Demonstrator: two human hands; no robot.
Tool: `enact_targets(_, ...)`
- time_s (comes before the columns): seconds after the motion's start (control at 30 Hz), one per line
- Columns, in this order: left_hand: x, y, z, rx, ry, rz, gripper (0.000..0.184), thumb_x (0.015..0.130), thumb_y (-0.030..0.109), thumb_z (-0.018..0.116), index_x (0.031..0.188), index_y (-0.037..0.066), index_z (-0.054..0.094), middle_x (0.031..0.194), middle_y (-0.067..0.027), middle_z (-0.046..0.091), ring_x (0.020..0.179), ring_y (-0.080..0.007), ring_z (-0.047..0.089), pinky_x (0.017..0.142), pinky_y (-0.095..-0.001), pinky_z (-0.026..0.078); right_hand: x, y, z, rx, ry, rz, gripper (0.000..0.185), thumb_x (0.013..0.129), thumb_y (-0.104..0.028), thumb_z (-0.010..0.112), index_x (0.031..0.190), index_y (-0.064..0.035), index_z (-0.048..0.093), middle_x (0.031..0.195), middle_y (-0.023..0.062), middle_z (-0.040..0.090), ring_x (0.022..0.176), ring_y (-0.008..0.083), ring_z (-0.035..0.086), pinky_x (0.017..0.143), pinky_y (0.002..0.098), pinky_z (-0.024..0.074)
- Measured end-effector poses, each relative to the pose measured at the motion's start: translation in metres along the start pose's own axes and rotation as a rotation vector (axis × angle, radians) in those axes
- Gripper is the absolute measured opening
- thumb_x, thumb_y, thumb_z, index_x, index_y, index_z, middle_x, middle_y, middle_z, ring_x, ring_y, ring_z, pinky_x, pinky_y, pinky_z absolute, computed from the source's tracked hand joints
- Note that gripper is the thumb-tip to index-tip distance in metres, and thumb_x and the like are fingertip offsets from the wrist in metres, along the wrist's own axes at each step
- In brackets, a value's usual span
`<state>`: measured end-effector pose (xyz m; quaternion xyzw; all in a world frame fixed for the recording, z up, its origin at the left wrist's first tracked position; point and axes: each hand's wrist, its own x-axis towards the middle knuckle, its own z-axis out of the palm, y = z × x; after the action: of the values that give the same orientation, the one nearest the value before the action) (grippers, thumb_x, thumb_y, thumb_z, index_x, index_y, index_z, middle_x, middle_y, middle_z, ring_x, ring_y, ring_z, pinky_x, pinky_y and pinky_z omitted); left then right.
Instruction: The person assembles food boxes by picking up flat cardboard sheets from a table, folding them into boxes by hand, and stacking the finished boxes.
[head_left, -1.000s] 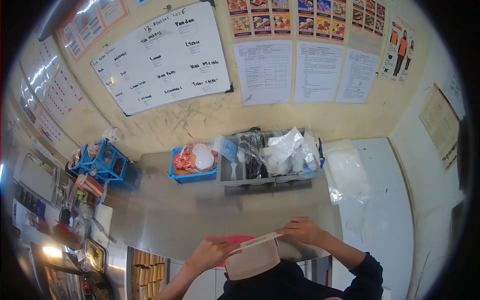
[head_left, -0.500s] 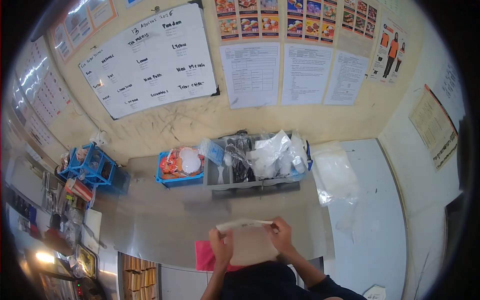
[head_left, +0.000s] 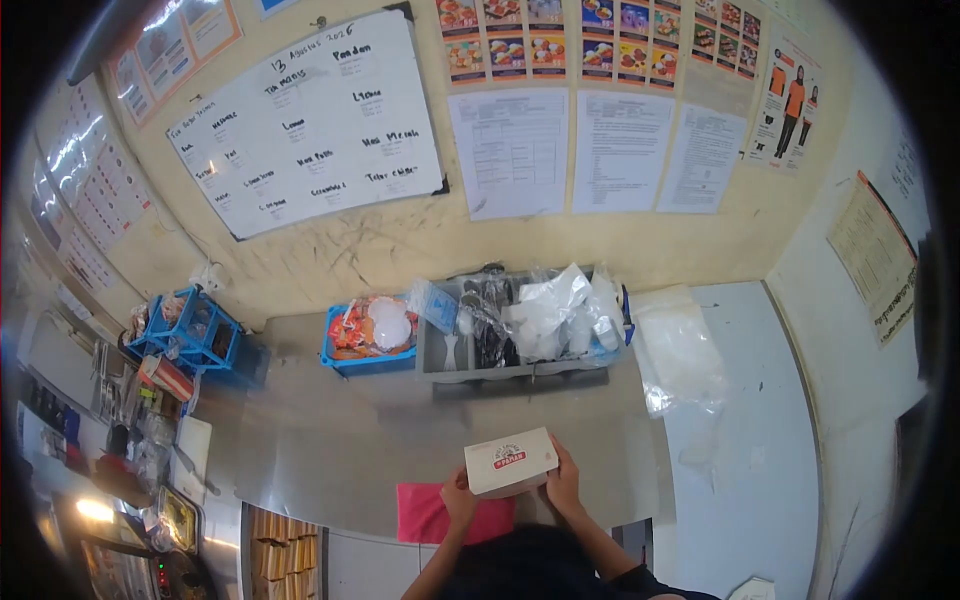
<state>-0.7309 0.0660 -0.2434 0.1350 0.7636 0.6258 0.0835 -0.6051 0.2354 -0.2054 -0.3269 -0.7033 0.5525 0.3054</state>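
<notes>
A white cardboard food box, its lid closed and printed with a red and black logo, is held between my two hands above the front of the steel table. My left hand grips the box's left side, fingers curled at the lower corner. Along the right side, my right hand has its fingers wrapped round the edge. A pink cloth lies under and beside my left hand, partly covered by it.
Behind stands a grey divided tray with plastic bags and cutlery, beside a blue basket of sachets. Clear plastic bags lie to the right. At left are a blue rack and a white board with a knife.
The box was tipped up with a raised edge and a plain face showing; now its closed, printed lid faces up. Both hands have shifted to its sides.
</notes>
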Motion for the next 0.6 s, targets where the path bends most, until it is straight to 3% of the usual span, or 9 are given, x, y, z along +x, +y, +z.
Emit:
enact_targets(0.1,-0.006,0.011,0.000,0.104,0.005,0.159,0.038,0.079,-0.003,0.068,0.117,-0.001,0.064,0.090,-0.0151,0.073,0.083,-0.0239,0.073,0.076,-0.0335,0.056,0.000,-0.017,-0.008,0.065,0.001,0.050,0.041,0.101,-0.011,0.049,0.141,-0.0077,0.051,0.133,0.0192,0.059,0.122,0.0311,0.059,0.103,0.0377,0.0437)
enact_targets(0.23,-0.004,0.023,0.003,0.133,-0.002,0.096,0.048,0.081,-0.004,0.068,0.128,0.000,0.058,0.099,-0.0150,0.071,0.084,-0.0220,0.070,0.076,-0.0335,0.056,0.000,0.002,-0.012,0.055,-0.035,-0.035,0.041,0.102,-0.014,0.046,0.142,-0.0067,0.048,0.138,0.0196,0.056,0.123,0.0314,0.057,0.104,0.0380,0.0429)
enact_targets(0.27,-0.004,0.028,0.004,0.173,0.001,0.168,0.049,0.080,-0.003,0.068,0.128,0.002,0.058,0.098,-0.0153,0.070,0.087,-0.0250,0.070,0.076,-0.0365,0.056,-0.001,0.007,-0.014,0.055,-0.035,-0.033,0.041,0.102,-0.014,0.046,0.142,-0.0067,0.048,0.138,0.0196,0.056,0.123,0.0314,0.057,0.104,0.0380,0.0429)
enact_targets(0.33,-0.003,0.030,0.005,0.211,-0.003,0.236,0.050,0.079,-0.003,0.067,0.127,0.005,0.058,0.098,-0.0156,0.069,0.089,-0.0279,0.070,0.077,-0.0395,0.055,-0.003,0.011,-0.022,-0.083,-0.166,-0.098,0.048,0.096,-0.002,0.045,0.144,-0.0064,0.044,0.140,0.0196,0.054,0.123,0.0324,0.055,0.105,0.0395,0.0420)
enact_targets(0.37,-0.002,0.031,0.004,0.338,-0.020,0.289,0.052,0.080,-0.003,0.067,0.130,0.003,0.056,0.108,-0.0176,0.067,0.097,-0.0315,0.067,0.082,-0.0407,0.054,-0.003,0.015,-0.026,-0.085,-0.162,-0.094,0.048,0.096,-0.002,0.045,0.144,-0.0064,0.044,0.140,0.0196,0.054,0.123,0.0324,0.055,0.105,0.0395,0.0420)
enact_targets(0.4,-0.002,0.029,0.002,0.467,-0.036,0.343,0.055,0.081,-0.004,0.067,0.133,0.002,0.053,0.118,-0.0196,0.065,0.105,-0.0350,0.064,0.087,-0.0420,0.052,-0.001,0.020,-0.029,-0.141,-0.214,-0.175,0.052,0.093,0.000,0.047,0.145,-0.0069,0.043,0.140,0.0193,0.053,0.123,0.0332,0.054,0.106,0.0405,0.0414)
enact_targets(0.47,-0.002,0.017,-0.005,0.463,-0.075,0.373,0.055,0.080,-0.003,0.068,0.132,0.002,0.054,0.121,-0.0201,0.064,0.108,-0.0366,0.063,0.090,-0.0434,0.052,0.003,0.028,-0.036,-0.192,-0.267,-0.257,0.057,0.090,0.003,0.048,0.146,-0.0074,0.043,0.140,0.0191,0.053,0.124,0.0340,0.052,0.106,0.0415,0.0408)
enact_targets(0.5,-0.002,0.016,-0.009,0.459,-0.113,0.402,0.054,0.079,-0.003,0.069,0.131,0.002,0.054,0.125,-0.0206,0.062,0.111,-0.0383,0.061,0.092,-0.0447,0.051,0.005,0.029,-0.040,-0.223,-0.313,-0.255,0.056,0.092,-0.003,0.054,0.146,-0.0074,0.042,0.138,0.0192,0.053,0.123,0.0353,0.053,0.106,0.0417,0.0417)
enact_targets(0.6,-0.003,0.012,-0.013,0.345,-0.144,0.462,0.053,0.076,-0.007,0.066,0.127,0.004,0.055,0.115,-0.0207,0.064,0.108,-0.0383,0.062,0.091,-0.0436,0.052,0.005,0.033,-0.050,-0.160,-0.415,-0.173,0.063,0.089,-0.008,0.066,0.146,-0.0073,0.041,0.136,0.0193,0.052,0.122,0.0359,0.053,0.104,0.0419,0.0436)
